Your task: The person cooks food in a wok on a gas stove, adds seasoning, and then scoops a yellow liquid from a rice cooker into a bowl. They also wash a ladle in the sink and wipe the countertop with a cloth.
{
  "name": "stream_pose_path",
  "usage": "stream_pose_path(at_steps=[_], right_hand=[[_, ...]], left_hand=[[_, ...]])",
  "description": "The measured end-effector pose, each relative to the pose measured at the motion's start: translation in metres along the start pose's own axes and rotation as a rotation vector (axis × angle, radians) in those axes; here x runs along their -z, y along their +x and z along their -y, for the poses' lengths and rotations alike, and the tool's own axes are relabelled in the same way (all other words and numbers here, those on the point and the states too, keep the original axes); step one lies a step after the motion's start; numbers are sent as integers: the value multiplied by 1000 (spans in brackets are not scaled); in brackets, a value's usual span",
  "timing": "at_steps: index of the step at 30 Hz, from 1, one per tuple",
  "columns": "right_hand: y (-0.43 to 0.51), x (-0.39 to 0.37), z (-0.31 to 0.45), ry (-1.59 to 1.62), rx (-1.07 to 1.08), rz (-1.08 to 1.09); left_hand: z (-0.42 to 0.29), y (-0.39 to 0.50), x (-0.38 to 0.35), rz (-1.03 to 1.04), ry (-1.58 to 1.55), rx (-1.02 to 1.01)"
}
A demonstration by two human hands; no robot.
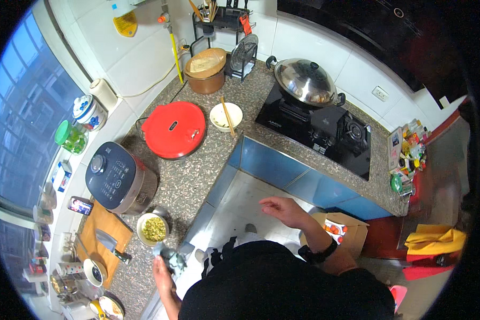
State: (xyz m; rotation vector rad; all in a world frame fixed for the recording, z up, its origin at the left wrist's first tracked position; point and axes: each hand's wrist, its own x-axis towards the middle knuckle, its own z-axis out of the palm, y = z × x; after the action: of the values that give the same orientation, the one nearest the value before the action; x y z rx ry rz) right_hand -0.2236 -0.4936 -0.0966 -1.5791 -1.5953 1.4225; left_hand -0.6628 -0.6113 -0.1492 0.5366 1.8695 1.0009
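My left hand [163,278], low at the counter's front edge, grips a crumpled grey-blue cloth [175,260]. Just beyond the cloth is a white bowl [141,236] filled with chopped yellow-green food [154,229]. My right hand [284,211] hangs over the floor with nothing in it, its fingers loosely bent and apart. Left of the bowl, a kitchen knife [106,241] with a dark handle lies on a wooden cutting board [122,232]. A small bowl with dark contents [95,273] sits at the board's near end.
A rice cooker [114,180] and a red round electric griddle [175,130] stand along the counter. Chopsticks [227,114] rest across a white bowl [216,119]. A lidded wok [304,82] is on the gas hob [300,130]. An open cardboard box [354,234] is right of my forearm.
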Motion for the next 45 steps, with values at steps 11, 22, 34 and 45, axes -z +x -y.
stream_pose_path(at_steps=[11, 22, 34, 45], right_hand=[[-15, 82, -41, -3, -97, -230], [27, 156, -31, -79, -177, -428], [20, 191, -60, -5, -265, -722], [14, 312, -120, -16, -215, -724]], left_hand=[[-71, 31, -126, 250, 168, 108], [-157, 110, -258, 665, 9, -93], [-237, 174, -382, 968, 277, -254], [-241, 99, -489, 849, 270, -157]])
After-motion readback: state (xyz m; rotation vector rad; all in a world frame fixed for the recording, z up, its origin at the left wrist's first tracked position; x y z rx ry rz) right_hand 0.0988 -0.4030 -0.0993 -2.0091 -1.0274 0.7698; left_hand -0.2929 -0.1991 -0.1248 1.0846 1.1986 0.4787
